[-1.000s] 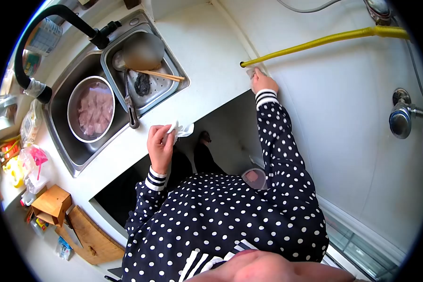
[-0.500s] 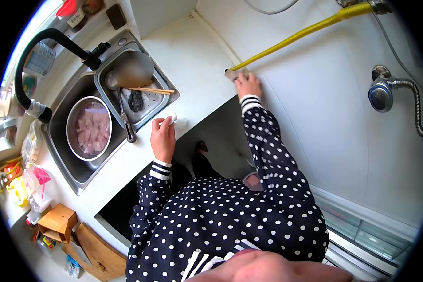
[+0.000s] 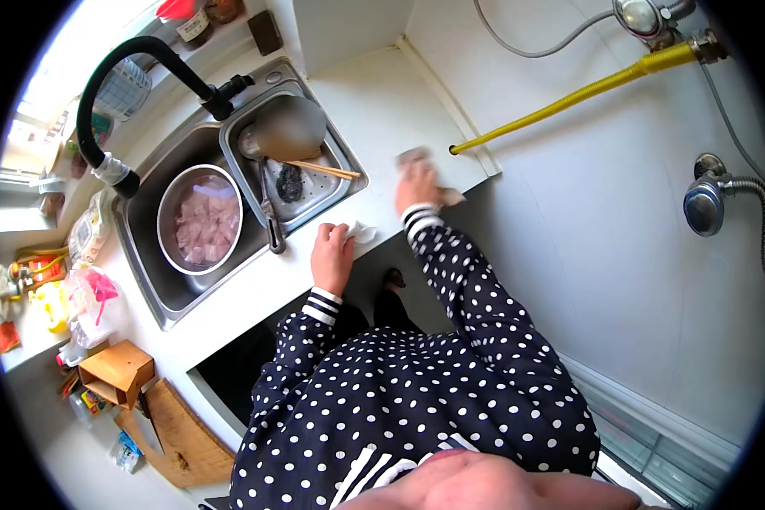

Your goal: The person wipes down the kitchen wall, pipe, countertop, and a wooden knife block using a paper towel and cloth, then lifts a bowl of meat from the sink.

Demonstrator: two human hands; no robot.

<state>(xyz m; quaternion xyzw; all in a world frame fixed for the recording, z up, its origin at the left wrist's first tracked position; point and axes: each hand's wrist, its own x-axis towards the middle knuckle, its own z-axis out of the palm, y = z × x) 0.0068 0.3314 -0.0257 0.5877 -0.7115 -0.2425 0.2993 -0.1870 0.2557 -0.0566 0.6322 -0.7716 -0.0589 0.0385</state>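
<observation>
My right hand presses a greyish-brown cloth onto the white countertop, right of the sink. Parts of the cloth stick out past the fingertips and beside the hand, slightly blurred. Close to the counter's front edge, my left hand is closed on a crumpled white tissue. Just left of that hand, the dark handle of a kitchen utensil overhangs the sink rim. The utensil's other end lies in the perforated steel drainer.
A metal bowl with pinkish meat pieces in liquid sits in the sink. Chopsticks and a black scrubber lie in the drainer. A black faucet arches above. A yellow hose enters the counter on the right.
My right hand has moved left with the cloth, from beside the hose end toward the sink. My left hand stays near the counter edge with the tissue. The view has shifted.
</observation>
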